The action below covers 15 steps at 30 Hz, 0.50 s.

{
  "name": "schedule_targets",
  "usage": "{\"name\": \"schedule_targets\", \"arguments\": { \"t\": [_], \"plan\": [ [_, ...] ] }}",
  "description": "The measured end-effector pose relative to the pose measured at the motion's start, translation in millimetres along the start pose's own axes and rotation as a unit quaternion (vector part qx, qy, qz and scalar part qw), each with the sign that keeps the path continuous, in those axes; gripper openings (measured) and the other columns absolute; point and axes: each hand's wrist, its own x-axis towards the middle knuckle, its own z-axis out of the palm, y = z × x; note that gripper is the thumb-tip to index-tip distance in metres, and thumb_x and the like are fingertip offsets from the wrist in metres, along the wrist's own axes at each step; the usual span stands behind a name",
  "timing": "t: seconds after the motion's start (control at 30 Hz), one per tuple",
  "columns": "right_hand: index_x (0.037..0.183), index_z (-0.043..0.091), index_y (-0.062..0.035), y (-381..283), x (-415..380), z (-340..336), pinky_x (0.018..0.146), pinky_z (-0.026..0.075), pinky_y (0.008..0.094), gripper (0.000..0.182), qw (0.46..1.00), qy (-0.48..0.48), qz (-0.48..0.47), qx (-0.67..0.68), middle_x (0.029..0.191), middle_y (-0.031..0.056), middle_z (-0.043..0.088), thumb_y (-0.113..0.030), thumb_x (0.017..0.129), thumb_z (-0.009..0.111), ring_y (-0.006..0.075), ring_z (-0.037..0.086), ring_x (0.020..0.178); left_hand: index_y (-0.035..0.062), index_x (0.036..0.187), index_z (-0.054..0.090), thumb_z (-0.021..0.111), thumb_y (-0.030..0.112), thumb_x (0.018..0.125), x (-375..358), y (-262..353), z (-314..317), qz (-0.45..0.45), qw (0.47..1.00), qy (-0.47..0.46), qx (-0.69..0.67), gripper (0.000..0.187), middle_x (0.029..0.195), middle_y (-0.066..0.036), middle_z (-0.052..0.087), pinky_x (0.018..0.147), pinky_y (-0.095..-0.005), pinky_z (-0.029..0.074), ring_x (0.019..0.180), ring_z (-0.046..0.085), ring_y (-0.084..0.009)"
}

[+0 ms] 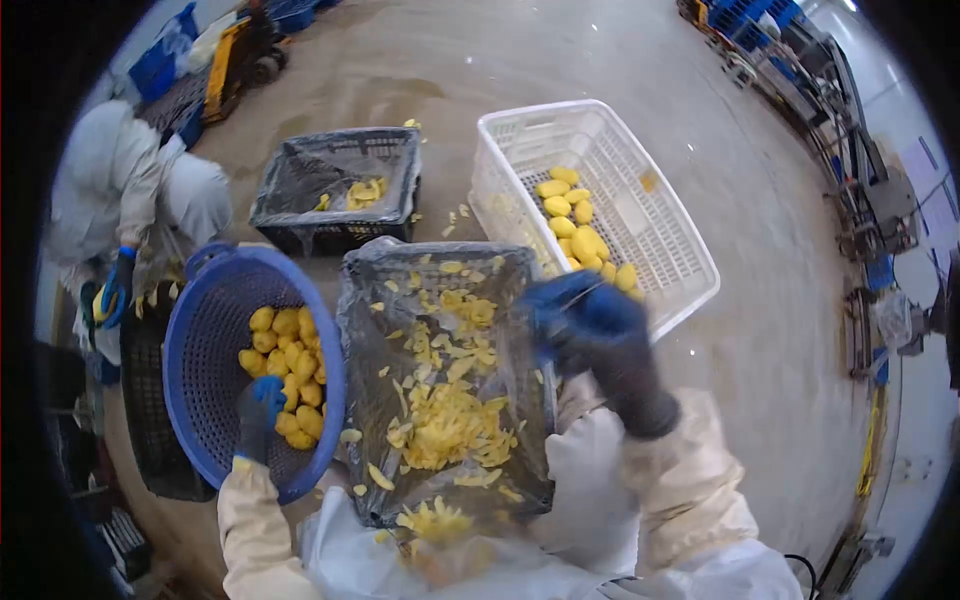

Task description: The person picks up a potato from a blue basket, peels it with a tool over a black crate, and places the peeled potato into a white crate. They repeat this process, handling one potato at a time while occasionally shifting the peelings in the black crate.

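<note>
My left hand (262, 408), in a blue and grey glove, is down inside a purple basket (205, 440). Its fingers are bent together over a potato at the edge of the yellow potatoes (292, 365) there. My right hand (588, 315), gloved the same way, is raised between a black crate (540, 400) and a white crate (665, 240). Motion smears its fingers, so anything in them cannot be made out. Clear plastic lines the black crate, and yellow peelings (455, 425) are heaped in it. Several smooth yellow potatoes (583, 240) lie in the white crate.
Beyond stands another plastic-lined black crate (340, 190) with a few peelings. At the left, a co-worker (135, 180) in white has a blue-gloved hand (118, 290). A yellow pallet jack (225, 75) is at the back left. Machinery (870, 190) lines the right wall.
</note>
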Motion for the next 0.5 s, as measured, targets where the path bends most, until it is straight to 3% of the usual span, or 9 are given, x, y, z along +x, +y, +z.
{"name": "schedule_targets", "arguments": {
  "t": [0.03, 0.1, 0.13, 0.2, 0.27, 0.33, 0.4, 0.43, 0.5],
  "plan": [
    [0.101, 0.061, 0.0032, 3.7, 7.6, -38.0, 0.068, 0.05, 0.0235, 0.016, 0.992, 0.085, -0.071, -0.052, 0.088, 0.005, 0.063, -0.003, 0.086, 0.061, 0.0098, 0.06, 0.078, 0.0007, 0.092, 0.063, 0.056, 0.02, 0.091, -14.0, 24.1, 0.1, 0.005, 1.0, 0.018, -0.003, 0.021, 0.081, -0.003, 0.061, 0.06, -0.0336, 0.048, 0.07, 0.058, -0.0158],
    [0.104, 0.059, 0.0048, 9.8, 32.8, -121.7, 0.072, 0.049, 0.0229, 0.018, 0.964, 0.181, -0.113, -0.161, 0.087, 0.0058, 0.064, 0.001, 0.087, 0.055, 0.01, 0.06, 0.076, 0.0002, 0.102, 0.062, 0.053, 0.022, 0.094, -38.2, 57.6, -3.0, 0.048, 0.997, 0.045, 0.037, 0.025, 0.088, -0.004, 0.063, 0.067, -0.0307, 0.048, 0.077, 0.058, -0.0153],
    [0.103, 0.06, 0.002, 23.5, 49.5, -165.0, 0.061, 0.049, 0.0226, 0.019, 0.946, 0.215, -0.115, -0.215, 0.081, 0.0056, 0.065, 0.001, 0.087, 0.052, 0.0091, 0.059, 0.065, 0.0003, 0.109, 0.061, 0.051, 0.023, 0.095, -47.0, 68.9, -5.2, 0.086, 0.992, 0.052, 0.079, 0.028, 0.094, -0.006, 0.064, 0.073, -0.0291, 0.049, 0.082, 0.06, -0.0167],
    [0.102, 0.061, -0.0031, 53.8, 78.4, -242.5, 0.048, 0.047, 0.0244, 0.02, 0.953, 0.214, -0.013, -0.214, 0.073, 0.0054, 0.065, -0.001, 0.086, 0.05, 0.0086, 0.056, 0.052, -0.0016, 0.111, 0.061, 0.049, 0.019, 0.095, -67.5, 107.3, 7.7, 0.094, 0.99, 0.09, 0.059, 0.028, 0.097, -0.009, 0.064, 0.078, -0.03, 0.048, 0.087, 0.059, -0.0171],
    [0.102, 0.064, -0.0096, 101.3, 110.5, -299.1, 0.036, 0.037, 0.0225, 0.021, 0.94, 0.215, 0.039, -0.264, 0.072, 0.0054, 0.065, -0.004, 0.085, 0.051, 0.0072, 0.045, 0.041, -0.0034, 0.112, 0.06, 0.048, 0.015, 0.096, -89.8, 148.9, 30.3, 0.099, 0.986, 0.13, 0.038, 0.028, 0.101, -0.011, 0.064, 0.083, -0.0309, 0.047, 0.092, 0.059, -0.0175],
    [0.092, 0.064, -0.0074, 149.9, 141.1, -340.7, 0.044, 0.046, 0.0294, 0.015, 0.91, 0.203, 0.115, -0.343, 0.069, 0.0095, 0.065, -0.005, 0.08, 0.055, 0.0147, 0.057, 0.045, -0.004, 0.122, 0.055, 0.042, 0.017, 0.098, -107.5, 181.9, 57.8, 0.124, 0.984, 0.123, 0.043, 0.034, 0.12, -0.014, 0.058, 0.093, -0.0334, 0.044, 0.105, 0.056, -0.0213],
    [0.087, 0.065, -0.0056, 198.4, 164.6, -371.0, 0.052, 0.051, 0.0347, 0.014, 0.877, 0.173, 0.13, -0.429, 0.071, 0.0137, 0.065, -0.01, 0.075, 0.06, 0.0227, 0.063, 0.052, -0.0049, 0.122, 0.054, 0.04, 0.017, 0.099, -115.9, 189.4, 87.7, 0.158, 0.971, 0.146, 0.104, 0.035, 0.12, -0.014, 0.058, 0.093, -0.0338, 0.044, 0.105, 0.057, -0.0219],
    [0.089, 0.066, -0.0048, 250.0, 186.6, -403.8, 0.047, 0.052, 0.0313, 0.02, 0.846, 0.193, 0.159, -0.471, 0.067, 0.0095, 0.063, -0.008, 0.069, 0.063, 0.0174, 0.063, 0.051, -0.0058, 0.122, 0.053, 0.039, 0.017, 0.099, -117.2, 189.1, 99.9, 0.192, 0.953, 0.172, 0.158, 0.036, 0.12, -0.014, 0.058, 0.093, -0.0342, 0.044, 0.104, 0.057, -0.0225],
    [0.096, 0.065, -0.005, 269.9, 193.6, -405.1, 0.064, 0.054, 0.037, 0.032, 0.807, 0.166, 0.212, -0.526, 0.079, 0.0149, 0.066, -0.015, 0.066, 0.07, 0.0264, 0.066, 0.067, -0.0071, 0.122, 0.053, 0.039, 0.015, 0.098, -109.8, 175.4, 122.8, 0.205, 0.945, 0.194, 0.165, 0.035, 0.12, -0.016, 0.058, 0.092, -0.0347, 0.045, 0.103, 0.058, -0.0239]
  ]
}}
